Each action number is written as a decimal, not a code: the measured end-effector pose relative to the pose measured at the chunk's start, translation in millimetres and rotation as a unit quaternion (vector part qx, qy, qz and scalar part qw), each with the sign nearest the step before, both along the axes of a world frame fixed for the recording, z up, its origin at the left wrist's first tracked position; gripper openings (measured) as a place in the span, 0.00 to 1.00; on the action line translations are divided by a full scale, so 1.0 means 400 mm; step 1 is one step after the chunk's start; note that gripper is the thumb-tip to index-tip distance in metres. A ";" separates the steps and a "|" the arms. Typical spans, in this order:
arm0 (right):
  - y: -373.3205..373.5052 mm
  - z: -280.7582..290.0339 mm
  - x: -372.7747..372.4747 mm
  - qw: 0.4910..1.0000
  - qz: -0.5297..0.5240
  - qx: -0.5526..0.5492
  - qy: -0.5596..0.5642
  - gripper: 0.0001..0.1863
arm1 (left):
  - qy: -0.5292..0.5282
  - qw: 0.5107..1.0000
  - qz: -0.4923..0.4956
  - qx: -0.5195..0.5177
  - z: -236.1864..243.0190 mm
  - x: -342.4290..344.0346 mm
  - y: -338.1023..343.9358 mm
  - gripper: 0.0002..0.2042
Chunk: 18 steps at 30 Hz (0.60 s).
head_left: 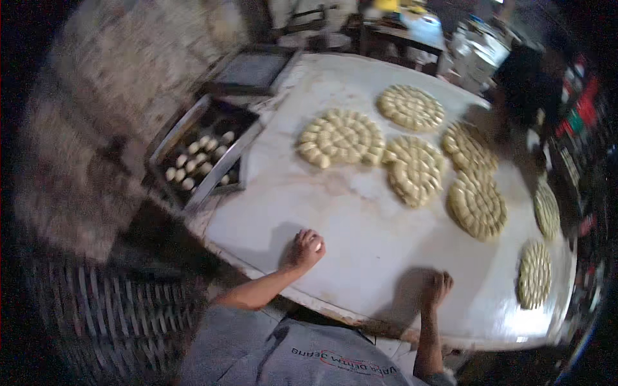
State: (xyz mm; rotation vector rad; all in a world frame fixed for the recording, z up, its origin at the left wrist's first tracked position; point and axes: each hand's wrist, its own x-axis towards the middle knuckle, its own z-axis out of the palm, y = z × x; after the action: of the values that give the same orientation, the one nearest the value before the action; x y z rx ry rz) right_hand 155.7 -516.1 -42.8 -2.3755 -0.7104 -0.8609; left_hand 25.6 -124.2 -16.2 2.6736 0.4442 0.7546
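My left hand (308, 249) is closed low over the pale tabletop (360, 244), near its front left edge. A small pale spot shows at its fingers, too blurred to name. Farther right, my right hand (439, 287) is curled into a fist near the front edge; whatever may be inside it is hidden. Beyond both hands lie rounds of small dough pieces set in rings. A broad dough round (343, 136) and a dough round with a gap in its rim (415, 170) are the nearest to my left hand. Another dough round (477, 204) lies past my right hand.
More rounds sit at the back (411, 107) and the right edge (535, 275). A dark metal tray (205, 186) with several dough balls (201, 157) stands along the left side, a second tray (248, 69) behind it. A person in dark clothing (524, 83) is at the far right.
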 end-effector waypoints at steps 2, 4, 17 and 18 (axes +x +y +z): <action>-0.024 0.116 -0.052 0.992 -0.063 -0.042 0.104 0.06 | 0.003 0.999 0.021 0.046 -0.022 -0.082 0.113 0.04; -0.030 0.140 -0.017 0.984 -0.077 -0.131 0.092 0.07 | -0.036 0.991 0.121 0.054 -0.029 -0.023 0.237 0.03; 0.148 -0.014 -0.121 0.912 -0.311 -0.089 0.253 0.13 | 0.238 0.863 -0.212 -0.392 0.433 -0.131 0.747 0.12; 0.170 0.000 -0.112 0.868 -0.250 0.092 0.419 0.15 | 0.043 0.950 -0.160 -0.264 0.446 -0.163 0.862 0.11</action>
State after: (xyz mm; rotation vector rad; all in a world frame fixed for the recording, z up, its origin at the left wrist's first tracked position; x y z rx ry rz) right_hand 110.7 -447.9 -42.7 -2.4410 0.3334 0.0085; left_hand -39.7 220.6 162.1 2.1970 0.1864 0.3577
